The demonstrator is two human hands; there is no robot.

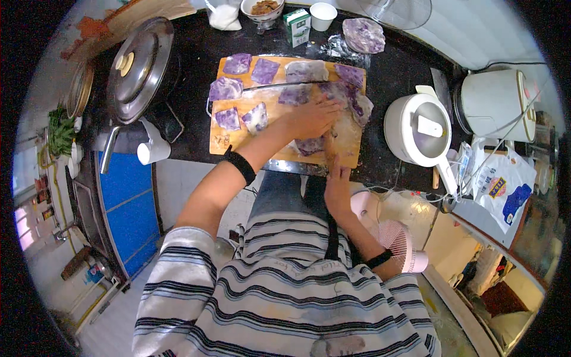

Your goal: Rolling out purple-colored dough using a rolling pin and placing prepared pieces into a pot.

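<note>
On a wooden cutting board lie several flat pieces of purple dough, many dusted with white powder. My left hand reaches over the right half of the board, palm down, with its fingertips beside or on a larger dough piece. Motion blur hides whether it grips anything. At the board's front edge is my right hand, next to a blurred brownish shape that I cannot make out. A long thin dark tool lies across the dough pieces. Another dough piece sits partly behind my left forearm.
Behind the board are a purple dough lump, a white cup, a green-and-white carton, and a bowl of brown food. To the left stands a lidded pan; to the right, a white electric pot with a protruding handle.
</note>
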